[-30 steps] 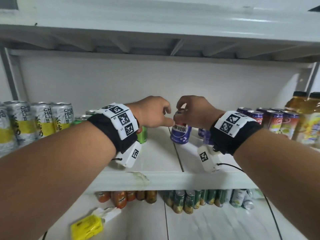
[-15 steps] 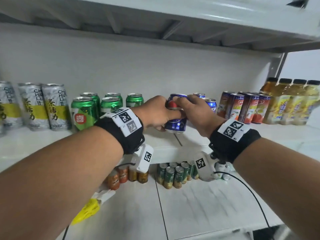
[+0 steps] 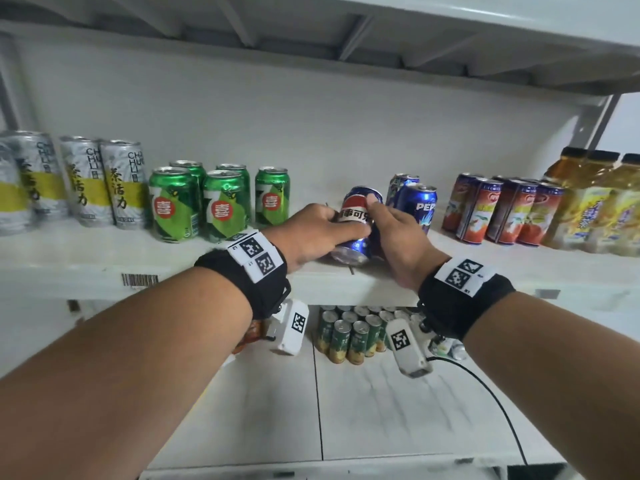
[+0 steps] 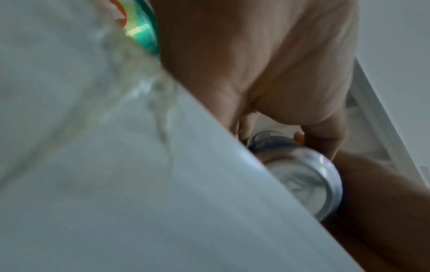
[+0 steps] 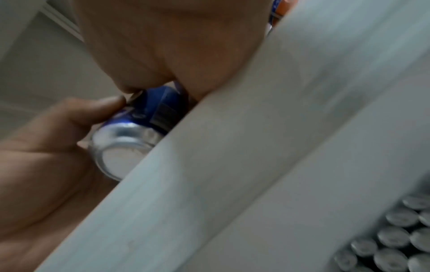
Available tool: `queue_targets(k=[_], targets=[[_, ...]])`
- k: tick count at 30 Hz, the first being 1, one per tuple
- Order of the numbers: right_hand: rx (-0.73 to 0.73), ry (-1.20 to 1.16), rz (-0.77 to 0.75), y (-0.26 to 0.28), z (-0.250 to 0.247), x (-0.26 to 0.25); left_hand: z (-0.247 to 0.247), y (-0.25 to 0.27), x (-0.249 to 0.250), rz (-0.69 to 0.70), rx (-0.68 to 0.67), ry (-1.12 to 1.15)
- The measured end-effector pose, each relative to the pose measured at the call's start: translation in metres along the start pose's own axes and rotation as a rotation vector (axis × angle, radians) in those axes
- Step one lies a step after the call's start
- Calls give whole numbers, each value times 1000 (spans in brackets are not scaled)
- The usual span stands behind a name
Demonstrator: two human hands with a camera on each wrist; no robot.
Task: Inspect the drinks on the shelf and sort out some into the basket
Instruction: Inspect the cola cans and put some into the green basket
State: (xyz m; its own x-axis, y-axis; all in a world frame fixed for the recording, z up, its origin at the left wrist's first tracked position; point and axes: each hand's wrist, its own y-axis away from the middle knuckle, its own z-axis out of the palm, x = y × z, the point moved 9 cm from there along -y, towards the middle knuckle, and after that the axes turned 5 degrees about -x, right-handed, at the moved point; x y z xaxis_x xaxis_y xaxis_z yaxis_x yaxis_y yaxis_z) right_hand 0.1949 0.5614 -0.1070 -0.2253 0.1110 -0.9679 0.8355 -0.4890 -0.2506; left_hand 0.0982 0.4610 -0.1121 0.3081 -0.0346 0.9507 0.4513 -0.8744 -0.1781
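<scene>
Both hands are on one blue Pepsi can [image 3: 358, 223], a little right of centre in the head view. The left hand [image 3: 313, 233] wraps it from the left, thumb laid across the white label band, and the right hand [image 3: 391, 237] curls round it from the right with a fingertip up near the top rim. So neither hand is spread wide; each is closed snugly round the same can.

A second ago that can stood upright on the shelf [image 3: 86, 258] with the hands just reaching its top. Half a second ago it was held between them, still upright. Now it is tipped, top leaning away toward the back wall and its silver base swung out over the front lip of the shelf. The wrist views confirm it: the base [image 4: 309, 184] shows full-on past the shelf edge from the left, and again from the right, where the blue can [image 5: 149, 117] sits between thumb and palm.

To me that tilt reads as the inspecting step, turning the underside up to check a printed date or a dent. Sorting has not begun for this can; I see no basket in any view.

Two more blue cans [image 3: 414, 202] stand just behind to the right, green cans [image 3: 218, 202] in the left middle of the frame, silver-and-yellow cans [image 3: 79, 181] at far left, red-and-blue cans [image 3: 502, 213] and yellow bottles [image 3: 595, 206] at far right.
</scene>
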Motion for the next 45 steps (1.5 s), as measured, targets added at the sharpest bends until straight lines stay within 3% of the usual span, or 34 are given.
queue_targets(k=[4,11,16,24,30,45], targets=[[-68,28,-16,2,2,3,-1,13,-4,56,77,147],[-329,-12,-32,9,19,1,-9,34,20,87,256,-347],[-467,-75,-12,8,27,6,-12,31,14,69,287,-250],[-321,-130,-57,2,9,1,-14,33,6,155,297,-62],[-227,-119,-236,10,4,-11,-10,40,12,223,319,-133],[-286,56,-317,9,10,-10,-10,31,9,195,313,-310]])
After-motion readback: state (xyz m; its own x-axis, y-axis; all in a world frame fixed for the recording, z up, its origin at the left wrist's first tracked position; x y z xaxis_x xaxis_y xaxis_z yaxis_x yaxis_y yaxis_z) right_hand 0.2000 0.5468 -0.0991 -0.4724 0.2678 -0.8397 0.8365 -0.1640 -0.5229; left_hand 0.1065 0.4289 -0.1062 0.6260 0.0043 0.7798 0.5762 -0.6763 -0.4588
